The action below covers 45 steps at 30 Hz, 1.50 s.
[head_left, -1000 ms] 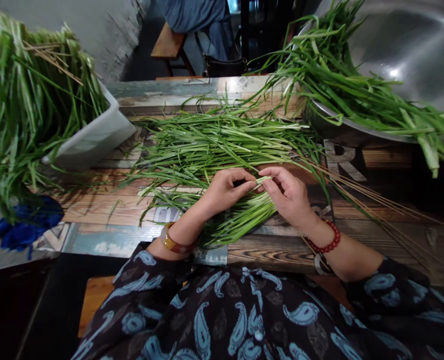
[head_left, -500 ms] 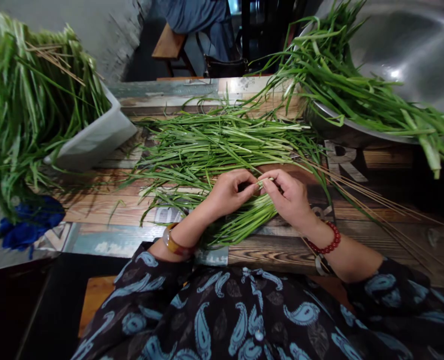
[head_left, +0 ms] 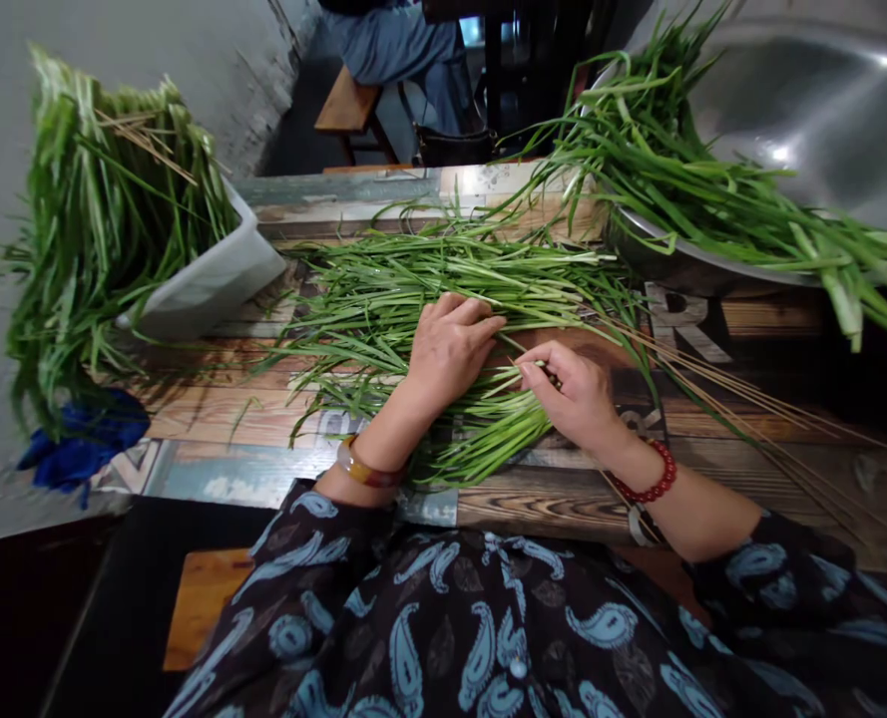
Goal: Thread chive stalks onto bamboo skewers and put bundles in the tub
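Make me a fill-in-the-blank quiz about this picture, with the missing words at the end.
The right hand pinches thin stalks, and the beads around its wrist are ____.
The smooth bangle is worn on the ____ wrist.
The crumpled heap near the white container is ____ in colour.
The printed letter just below the metal bowl is a capital ____.

Missing words: red; left; blue; R
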{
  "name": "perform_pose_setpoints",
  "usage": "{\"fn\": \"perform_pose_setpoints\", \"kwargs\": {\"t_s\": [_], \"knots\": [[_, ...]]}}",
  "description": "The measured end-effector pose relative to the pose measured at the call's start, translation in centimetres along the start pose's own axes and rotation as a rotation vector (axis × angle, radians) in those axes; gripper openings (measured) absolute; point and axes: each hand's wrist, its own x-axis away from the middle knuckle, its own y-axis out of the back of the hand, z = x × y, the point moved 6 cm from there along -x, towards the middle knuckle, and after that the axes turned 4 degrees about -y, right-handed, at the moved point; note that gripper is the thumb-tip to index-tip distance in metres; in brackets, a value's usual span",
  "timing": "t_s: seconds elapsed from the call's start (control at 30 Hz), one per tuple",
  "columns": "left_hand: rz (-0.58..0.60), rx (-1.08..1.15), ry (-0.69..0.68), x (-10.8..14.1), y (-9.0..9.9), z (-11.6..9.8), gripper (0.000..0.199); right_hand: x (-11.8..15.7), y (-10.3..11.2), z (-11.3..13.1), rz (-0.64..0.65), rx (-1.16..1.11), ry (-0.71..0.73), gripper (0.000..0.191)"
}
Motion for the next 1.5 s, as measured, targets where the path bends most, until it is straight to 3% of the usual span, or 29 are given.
{"fn": "perform_pose_setpoints", "kwargs": {"t_s": [0.17,0.3,0.43,0.67,1.5], "knots": [[-0.024,-0.016,0.022,0.1,0.4,0.1,0.017,-0.1,0.2,0.2,-0.018,0.031,0.033,0.012],[-0.124,0.184,0.034,0.4,1.0,0.1,0.008,-0.1,0.5,0.3,-0.051,0.019,0.028,0.012],[-0.102,0.396,0.093,0.8,0.6,-0.1,0.014,-0.1,0.9,0.2,-0.086,-0.023,-0.014,0.012],[-0.049,0.546,0.132,1.1,0.3,-0.5,0.021,-0.3,1.1,0.2,-0.081,-0.050,-0.046,0.012],[-0.115,0.599,0.148,1.2,0.7,-0.5,0.013,-0.1,1.0,0.2,-0.070,-0.044,-0.060,0.012]]}}
